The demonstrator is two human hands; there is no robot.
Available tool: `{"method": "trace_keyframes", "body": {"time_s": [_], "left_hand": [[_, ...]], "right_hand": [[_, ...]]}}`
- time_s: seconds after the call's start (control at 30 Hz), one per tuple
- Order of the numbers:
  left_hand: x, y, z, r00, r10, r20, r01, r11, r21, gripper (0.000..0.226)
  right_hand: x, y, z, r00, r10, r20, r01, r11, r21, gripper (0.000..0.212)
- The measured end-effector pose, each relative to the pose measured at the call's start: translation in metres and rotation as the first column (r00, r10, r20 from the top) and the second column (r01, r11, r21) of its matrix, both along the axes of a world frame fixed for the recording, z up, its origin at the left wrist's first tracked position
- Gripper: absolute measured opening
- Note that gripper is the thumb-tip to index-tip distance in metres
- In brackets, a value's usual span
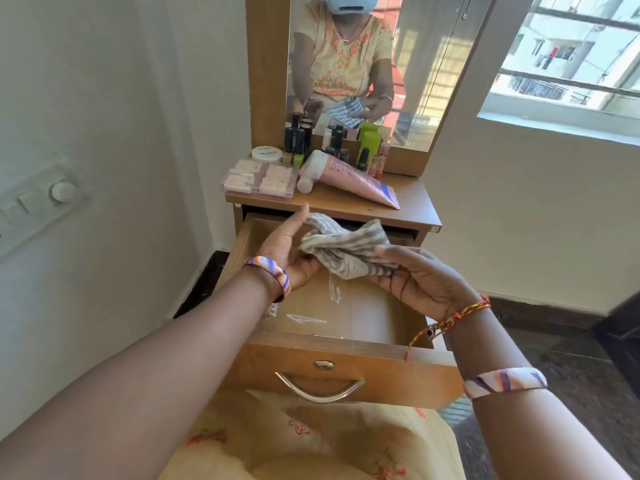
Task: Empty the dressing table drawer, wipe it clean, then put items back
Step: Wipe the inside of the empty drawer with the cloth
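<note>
The wooden drawer [346,351] of the dressing table is pulled out towards me, and its bare bottom shows a few pale streaks. Above it I hold a crumpled grey-and-white striped cloth [346,249] between both hands. My left hand [289,249] supports the cloth's left end from below, with the fingers stretched out. My right hand [420,273] grips the cloth's right end. Cosmetics stand on the table top [412,199]: a pink tube [353,178], a clear box of nail tips [261,180], a white jar [266,154], a green can [370,143] and several small dark bottles [298,138].
A mirror [374,64] rises behind the cosmetics and reflects me and the cloth. A white wall with a switch panel [41,199] is on the left. A window [571,64] is at the upper right. The drawer's metal handle [320,389] faces my lap.
</note>
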State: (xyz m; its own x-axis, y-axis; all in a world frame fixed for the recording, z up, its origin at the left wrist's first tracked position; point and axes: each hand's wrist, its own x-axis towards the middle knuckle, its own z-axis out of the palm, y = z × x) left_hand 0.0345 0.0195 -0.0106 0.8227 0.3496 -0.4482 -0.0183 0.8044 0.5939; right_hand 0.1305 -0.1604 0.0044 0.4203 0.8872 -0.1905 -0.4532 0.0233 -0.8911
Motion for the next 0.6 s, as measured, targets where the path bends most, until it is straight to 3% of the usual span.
{"method": "trace_keyframes", "body": {"time_s": [0.1, 0.17, 0.23, 0.33, 0.4, 0.5, 0.53, 0.6], "left_hand": [[0.001, -0.012, 0.005, 0.990, -0.086, -0.110, 0.098, 0.989, 0.113, 0.035], [0.001, -0.015, 0.010, 0.980, -0.074, -0.184, 0.113, 0.972, 0.208, 0.019], [0.000, -0.016, 0.013, 0.983, -0.091, -0.162, 0.130, 0.959, 0.253, 0.022], [-0.002, -0.017, 0.017, 0.965, -0.220, -0.143, 0.257, 0.903, 0.343, 0.035], [0.001, -0.019, 0.018, 0.953, -0.165, -0.254, 0.291, 0.733, 0.615, 0.039], [0.001, -0.004, 0.008, 0.939, 0.126, -0.321, 0.267, 0.324, 0.908, 0.037], [-0.001, 0.005, 0.003, 0.912, 0.232, -0.337, 0.289, 0.216, 0.933, 0.033], [-0.008, 0.025, -0.006, 0.827, 0.447, -0.342, 0.357, 0.052, 0.933, 0.022]], "right_hand": [[-0.013, 0.001, 0.000, 0.990, 0.112, 0.080, -0.105, 0.990, -0.091, 0.068], [-0.015, 0.001, 0.000, 0.993, 0.067, 0.095, -0.056, 0.992, -0.114, 0.077], [-0.015, 0.003, 0.000, 0.996, -0.050, 0.074, 0.059, 0.991, -0.120, 0.086], [-0.025, 0.010, -0.001, 0.994, -0.079, 0.071, 0.091, 0.979, -0.181, 0.060], [-0.031, 0.015, -0.003, 0.991, -0.046, 0.123, 0.074, 0.970, -0.233, 0.040], [-0.033, 0.020, -0.001, 0.942, -0.165, 0.293, 0.261, 0.909, -0.325, 0.023], [-0.030, 0.020, -0.004, 0.889, -0.232, 0.395, 0.380, 0.855, -0.354, 0.019], [-0.020, 0.017, -0.011, 0.686, -0.270, 0.675, 0.631, 0.682, -0.369, 0.022]]}}
